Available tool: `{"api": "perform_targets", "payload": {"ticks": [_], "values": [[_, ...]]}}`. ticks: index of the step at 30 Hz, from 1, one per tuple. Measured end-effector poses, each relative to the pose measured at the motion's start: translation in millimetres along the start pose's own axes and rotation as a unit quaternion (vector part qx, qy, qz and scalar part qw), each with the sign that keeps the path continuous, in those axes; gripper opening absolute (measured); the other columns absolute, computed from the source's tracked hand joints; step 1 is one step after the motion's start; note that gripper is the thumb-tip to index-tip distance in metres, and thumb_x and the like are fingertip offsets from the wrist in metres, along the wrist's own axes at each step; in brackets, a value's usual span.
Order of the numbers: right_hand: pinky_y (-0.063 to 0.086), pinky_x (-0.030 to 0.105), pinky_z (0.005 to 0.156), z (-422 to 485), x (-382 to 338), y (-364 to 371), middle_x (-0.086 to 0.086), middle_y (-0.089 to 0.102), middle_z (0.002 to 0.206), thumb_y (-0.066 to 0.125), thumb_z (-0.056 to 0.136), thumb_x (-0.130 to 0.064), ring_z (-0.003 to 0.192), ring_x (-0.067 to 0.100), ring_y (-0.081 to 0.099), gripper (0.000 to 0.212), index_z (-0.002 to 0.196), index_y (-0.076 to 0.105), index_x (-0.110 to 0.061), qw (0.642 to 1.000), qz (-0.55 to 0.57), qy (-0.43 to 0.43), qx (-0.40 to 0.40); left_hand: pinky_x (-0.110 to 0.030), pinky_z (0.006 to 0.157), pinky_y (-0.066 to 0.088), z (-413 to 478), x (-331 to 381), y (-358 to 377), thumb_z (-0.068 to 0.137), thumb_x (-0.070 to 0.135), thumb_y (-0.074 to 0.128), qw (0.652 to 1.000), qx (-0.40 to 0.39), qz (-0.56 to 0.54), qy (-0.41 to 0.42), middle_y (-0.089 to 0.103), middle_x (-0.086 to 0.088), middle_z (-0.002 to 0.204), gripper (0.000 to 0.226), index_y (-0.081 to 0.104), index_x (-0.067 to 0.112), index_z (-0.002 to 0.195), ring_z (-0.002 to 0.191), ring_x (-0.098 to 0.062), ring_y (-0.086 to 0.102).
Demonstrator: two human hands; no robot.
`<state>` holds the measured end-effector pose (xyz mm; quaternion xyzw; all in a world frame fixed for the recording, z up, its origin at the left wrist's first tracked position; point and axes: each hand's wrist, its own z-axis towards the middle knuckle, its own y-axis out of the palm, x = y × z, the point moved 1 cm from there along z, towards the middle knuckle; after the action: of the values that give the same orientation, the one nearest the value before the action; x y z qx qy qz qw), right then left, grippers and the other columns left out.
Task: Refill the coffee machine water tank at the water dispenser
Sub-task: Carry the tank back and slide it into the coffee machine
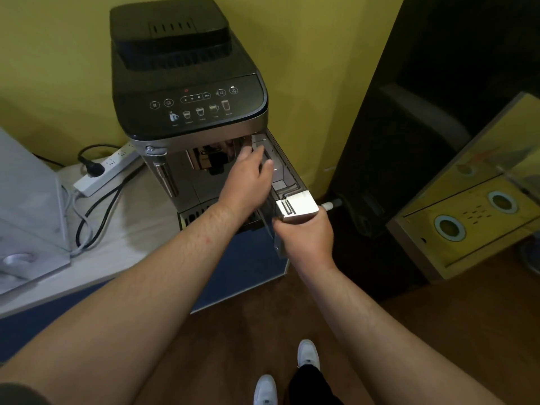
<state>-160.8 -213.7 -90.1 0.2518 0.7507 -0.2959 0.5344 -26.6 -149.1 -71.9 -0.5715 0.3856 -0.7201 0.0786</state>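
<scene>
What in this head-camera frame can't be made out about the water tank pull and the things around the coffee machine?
- Water tank level: the left hand covers part of the top; the clear walls show no waterline.
- Right hand fingers: curled under the tank's silver front, out of sight.
- Control panel captions: too small to read.
- Grey appliance: cut off by the left edge.
- Water dispenser: cannot tell if it is in view.
</scene>
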Motion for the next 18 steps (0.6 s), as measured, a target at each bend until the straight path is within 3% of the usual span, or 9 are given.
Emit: {"api": "perform_targets", "payload": {"ticks": [3,5,7,9,10,13,15,16,18], "values": [[0.041,0.000,0.050,3,-2,3,-0.013,0.062,0.091,0.086,0.067,-0.014,0.076,-0.006,0.057,0.051,0.105,0.054,-0.023,1.000,0.005,-0.003,-0.003,-0.028,0.119,0.016,-10,-5,-5,0.104,0.029,0.040,0.999,0.012,-0.024,0.018,0.029,-0.013,0.160,0.052,0.036,0.011,0.153,0.149,-0.023,0.025],[0.042,0.001,0.051,5,-2,5,-0.012,0.062,0.091,0.085,0.068,-0.013,0.076,-0.005,0.057,0.050,0.104,0.052,-0.024,1.000,0.009,-0.005,-0.009,-0.020,0.112,0.022,-19,-10,-14,0.103,0.024,0.044,0.998,0.051,-0.022,0.032,0.043,-0.012,0.153,0.045,0.048,0.009,0.145,0.142,-0.019,0.036],[0.044,0.003,0.052,6,-3,9,-0.009,0.062,0.094,0.085,0.069,-0.013,0.078,-0.003,0.058,0.051,0.104,0.050,-0.025,1.000,0.008,-0.006,-0.012,-0.015,0.092,0.040,-32,-17,-27,0.098,0.021,0.049,0.988,0.135,-0.019,0.074,0.066,-0.007,0.118,0.031,0.068,0.007,0.118,0.108,-0.011,0.057],[0.047,0.007,0.055,7,-4,12,-0.008,0.062,0.096,0.085,0.069,-0.014,0.079,-0.001,0.059,0.052,0.104,0.049,-0.025,1.000,0.008,-0.005,-0.011,-0.022,0.069,0.041,-41,-30,-41,0.092,0.023,0.055,0.967,0.240,-0.005,0.087,0.057,0.000,0.086,0.013,0.064,0.014,0.089,0.077,-0.007,0.050],[0.048,0.008,0.056,7,-4,13,-0.008,0.062,0.096,0.085,0.069,-0.015,0.079,0.000,0.059,0.052,0.104,0.049,-0.025,1.000,0.007,-0.004,-0.011,-0.025,0.067,0.038,-45,-37,-49,0.088,0.026,0.060,0.954,0.292,0.005,0.073,0.051,0.001,0.084,0.012,0.058,0.014,0.086,0.075,-0.010,0.045],[0.049,0.008,0.056,8,-4,16,-0.008,0.062,0.097,0.085,0.070,-0.016,0.081,0.001,0.061,0.051,0.106,0.050,-0.022,1.000,0.010,-0.004,-0.007,-0.024,0.086,0.040,-48,-55,-71,0.076,0.033,0.074,0.918,0.395,-0.021,-0.009,0.043,-0.003,0.108,0.050,0.054,0.003,0.111,0.099,-0.015,0.044],[0.049,0.007,0.055,9,-4,18,-0.008,0.062,0.098,0.085,0.070,-0.016,0.082,0.001,0.060,0.052,0.107,0.050,-0.022,1.000,0.010,-0.009,-0.004,-0.019,0.104,0.037,-44,-63,-85,0.074,0.037,0.076,0.915,0.388,-0.088,-0.063,0.042,-0.004,0.129,0.079,0.042,0.002,0.136,0.118,-0.013,0.044],[0.048,0.007,0.054,10,-4,19,-0.008,0.061,0.097,0.085,0.069,-0.017,0.082,0.001,0.060,0.051,0.106,0.049,-0.023,1.000,0.007,-0.014,-0.004,-0.022,0.111,0.036,-41,-65,-91,0.074,0.039,0.076,0.918,0.370,-0.116,-0.078,0.044,-0.004,0.138,0.085,0.038,0.005,0.143,0.126,-0.012,0.044],[0.047,0.006,0.054,12,-4,20,-0.011,0.060,0.095,0.085,0.069,-0.018,0.080,0.000,0.059,0.050,0.103,0.049,-0.025,1.000,0.003,-0.019,-0.003,-0.025,0.108,0.043,-35,-66,-100,0.078,0.035,0.075,0.932,0.330,-0.140,-0.056,0.054,0.000,0.137,0.075,0.042,0.012,0.142,0.125,-0.007,0.053]]}}
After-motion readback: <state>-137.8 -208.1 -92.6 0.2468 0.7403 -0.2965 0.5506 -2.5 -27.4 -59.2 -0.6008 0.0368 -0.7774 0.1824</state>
